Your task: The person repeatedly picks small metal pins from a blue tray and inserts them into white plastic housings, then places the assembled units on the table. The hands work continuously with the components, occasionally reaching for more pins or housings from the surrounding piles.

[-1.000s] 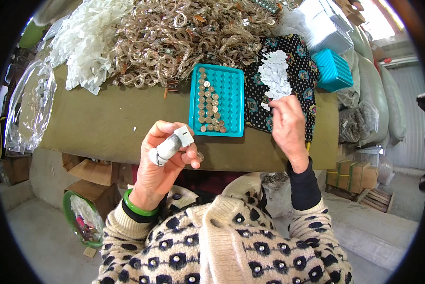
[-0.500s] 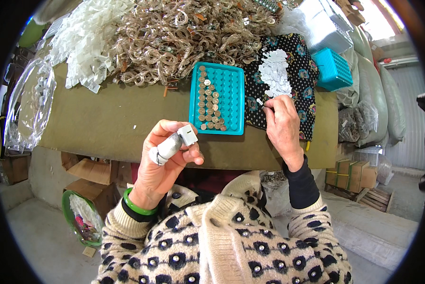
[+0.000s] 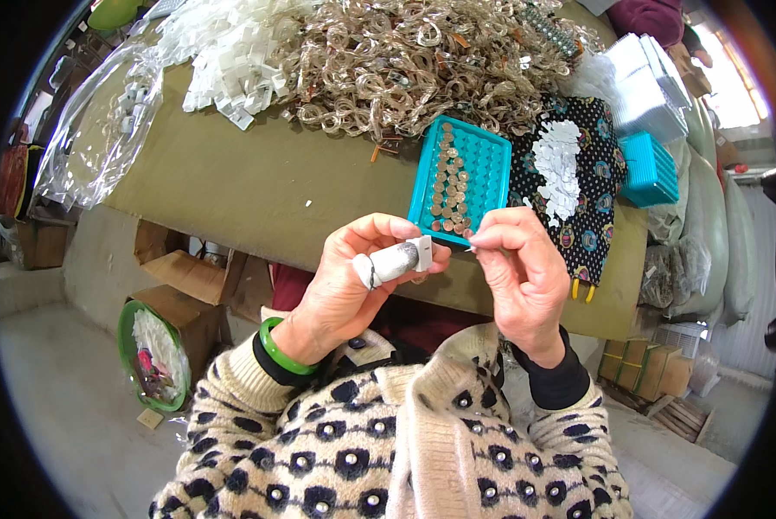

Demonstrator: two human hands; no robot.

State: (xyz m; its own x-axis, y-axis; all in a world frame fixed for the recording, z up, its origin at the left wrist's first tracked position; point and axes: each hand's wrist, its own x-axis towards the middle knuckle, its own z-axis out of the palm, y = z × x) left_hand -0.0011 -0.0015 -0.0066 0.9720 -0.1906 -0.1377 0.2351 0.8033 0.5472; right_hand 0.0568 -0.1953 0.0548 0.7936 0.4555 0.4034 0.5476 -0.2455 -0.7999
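Block (image 3: 423,253), probably light and stiff, is best held by its sides, as the left grip (image 3: 344,275) pinches it, the right grip (image 3: 526,281) closed on a slip (image 3: 471,249).

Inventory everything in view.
Slotted piece: one, white, left hand
Small piece: one, pale, right hand
Tray: one, teal, on table
Discs: many, brownish, in tray
Flat pieces: many, white, on cloth
Cloth: one, black patterned, table right
Coil heap: one, brownish, table back
Tag heap: one, whitish, beside coil heap
Tray stack: one, teal, right of cloth
Plastic bag: one, clear, table left
Table: one, olive, centre
Basin: one, green, lower left
Boxes: several, brown, both sides
Left hand: one, white finger wrap, centre
Right hand: one, bare, centre
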